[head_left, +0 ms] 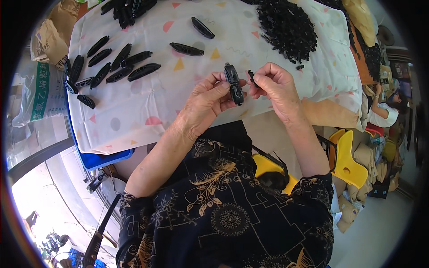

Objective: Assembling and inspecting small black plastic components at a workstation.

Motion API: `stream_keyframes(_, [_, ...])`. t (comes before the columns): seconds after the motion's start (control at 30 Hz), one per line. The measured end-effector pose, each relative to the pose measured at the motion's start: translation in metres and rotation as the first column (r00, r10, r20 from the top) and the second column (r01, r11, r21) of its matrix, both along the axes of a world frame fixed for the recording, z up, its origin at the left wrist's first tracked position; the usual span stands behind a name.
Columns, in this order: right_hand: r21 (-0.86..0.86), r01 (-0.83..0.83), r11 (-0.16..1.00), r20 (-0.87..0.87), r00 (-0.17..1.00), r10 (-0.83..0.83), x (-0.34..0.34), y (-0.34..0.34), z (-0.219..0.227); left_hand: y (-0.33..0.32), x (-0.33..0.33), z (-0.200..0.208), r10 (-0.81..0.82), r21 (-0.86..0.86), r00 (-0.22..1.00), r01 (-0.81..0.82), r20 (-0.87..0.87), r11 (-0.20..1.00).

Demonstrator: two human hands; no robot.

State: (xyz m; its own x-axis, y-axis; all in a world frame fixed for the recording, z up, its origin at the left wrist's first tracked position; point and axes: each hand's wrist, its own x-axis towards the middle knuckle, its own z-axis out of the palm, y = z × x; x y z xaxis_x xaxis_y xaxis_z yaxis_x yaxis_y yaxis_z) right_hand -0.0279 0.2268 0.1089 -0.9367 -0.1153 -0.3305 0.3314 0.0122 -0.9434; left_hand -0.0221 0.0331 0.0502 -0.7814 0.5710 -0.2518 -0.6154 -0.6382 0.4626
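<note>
My left hand (209, 96) is closed around a long black plastic housing (233, 84) with tapered ends and openings along it, held nearly upright above the table's near edge. Just to its right, my right hand (277, 89) pinches a small black plastic piece (251, 77) between thumb and fingertips. A narrow gap separates the piece from the housing. Beyond my hands, two similar black housings (187, 49) lie singly on the patterned tablecloth (147, 96). Several more housings (118, 64) are scattered at the left.
A heap of small black pieces (288, 29) lies at the far right of the table, and more housings (127, 13) are piled at the far left. Yellow chairs (351, 161) stand at the right. Another person (386, 109) sits farther right. A blue bin (105, 158) is under the table's left corner.
</note>
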Motion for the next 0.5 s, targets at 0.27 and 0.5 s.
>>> stream_keyframes(0.27, [-0.038,0.023,0.999,-0.144,0.989,-0.028,0.031,-0.014,-0.008,0.001,0.021,0.004,0.026,-0.037,0.999,-0.028,-0.047,0.999])
stream_keyframes(0.5, [-0.298,0.031,0.954,-0.06,0.997,-0.051,0.041,-0.028,-0.026,-0.003,0.029,-0.007,0.078,-0.159,0.983,-0.105,-0.168,0.982])
